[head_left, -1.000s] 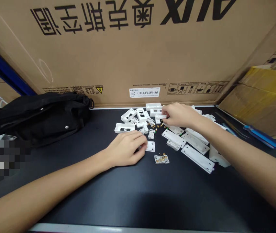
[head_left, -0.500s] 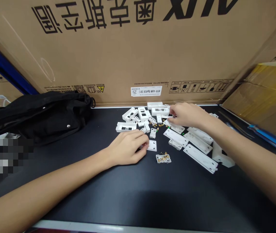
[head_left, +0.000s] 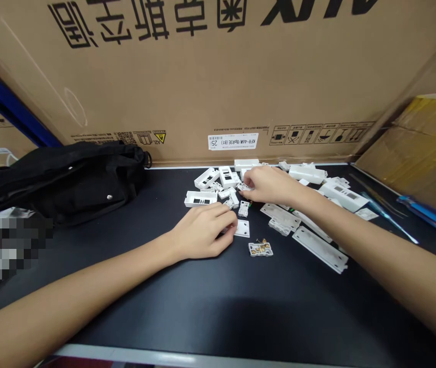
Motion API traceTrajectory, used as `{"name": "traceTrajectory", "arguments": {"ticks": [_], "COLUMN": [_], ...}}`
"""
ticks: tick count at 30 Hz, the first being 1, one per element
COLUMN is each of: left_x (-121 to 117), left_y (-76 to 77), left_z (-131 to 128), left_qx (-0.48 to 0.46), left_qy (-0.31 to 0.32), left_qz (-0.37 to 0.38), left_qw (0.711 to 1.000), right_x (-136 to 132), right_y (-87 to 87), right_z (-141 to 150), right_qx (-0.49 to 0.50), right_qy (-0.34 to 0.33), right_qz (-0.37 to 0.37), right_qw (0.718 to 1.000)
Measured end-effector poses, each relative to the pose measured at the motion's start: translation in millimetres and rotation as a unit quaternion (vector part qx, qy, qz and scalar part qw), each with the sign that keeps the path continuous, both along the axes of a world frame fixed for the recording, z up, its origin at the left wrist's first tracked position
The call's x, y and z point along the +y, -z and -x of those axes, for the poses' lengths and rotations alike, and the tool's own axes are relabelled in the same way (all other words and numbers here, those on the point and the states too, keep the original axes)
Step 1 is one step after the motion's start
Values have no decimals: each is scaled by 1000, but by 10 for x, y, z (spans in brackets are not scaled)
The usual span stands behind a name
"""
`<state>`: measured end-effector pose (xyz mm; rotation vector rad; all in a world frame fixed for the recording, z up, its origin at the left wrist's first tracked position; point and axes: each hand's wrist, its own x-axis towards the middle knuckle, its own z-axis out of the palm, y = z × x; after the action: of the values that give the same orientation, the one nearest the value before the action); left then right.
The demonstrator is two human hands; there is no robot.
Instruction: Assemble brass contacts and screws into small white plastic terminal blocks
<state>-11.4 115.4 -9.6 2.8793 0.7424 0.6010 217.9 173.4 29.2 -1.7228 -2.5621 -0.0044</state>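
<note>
My left hand (head_left: 206, 230) rests on the black table, fingers curled over the left end of a white plastic plate (head_left: 243, 228) whose right end with holes sticks out. Over the pile, my right hand (head_left: 273, 185) has thumb and fingers closing at a small white plastic part (head_left: 244, 187), partly hidden by the fingertips. In front of the left fingertips lies a small white terminal base (head_left: 260, 249) with brass pieces in it. Another small white part (head_left: 243, 208) lies between the hands. White housings (head_left: 201, 199) with slots are grouped beyond my left hand.
Long white plates (head_left: 320, 249) and a slotted white cover (head_left: 343, 196) lie under and beyond my right forearm. A screwdriver (head_left: 390, 217) and a blue-handled tool (head_left: 428, 214) lie at right. At left is a black bag (head_left: 87, 184); a large carton (head_left: 218, 92) stands behind.
My right hand has moved left across the pile to the small white part, uncovering the white pieces and the screwdriver at right. My left hand has stayed on the plate.
</note>
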Motion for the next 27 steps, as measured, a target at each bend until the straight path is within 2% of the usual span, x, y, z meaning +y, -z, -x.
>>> {"name": "traceTrajectory", "arguments": {"ticks": [7, 15, 17, 20, 22, 27], "left_x": [4, -2, -2, 1, 2, -15], "left_y": [-3, 1, 3, 3, 4, 14], "left_z": [-8, -4, -9, -15, -16, -21], "left_qx": [-3, 2, 1, 2, 0, -13], "left_qy": [2, -1, -2, -4, -7, -26], "left_qz": [-2, -9, -8, -9, -11, -22], "left_qw": [1000, 1000, 1000, 1000, 1000, 999], "right_x": [-23, -229, -304, -461, -579, -759], "right_y": [-11, -44, -75, -158, -212, -191], "right_z": [-45, -102, -129, -182, -227, -339], "right_qx": [17, -49, -21, 95, 155, 164], "right_qy": [-5, -63, -60, -39, -54, -101], "right_qz": [-15, -151, -168, -132, -88, -19], "right_qw": [1000, 985, 984, 986, 983, 981]}}
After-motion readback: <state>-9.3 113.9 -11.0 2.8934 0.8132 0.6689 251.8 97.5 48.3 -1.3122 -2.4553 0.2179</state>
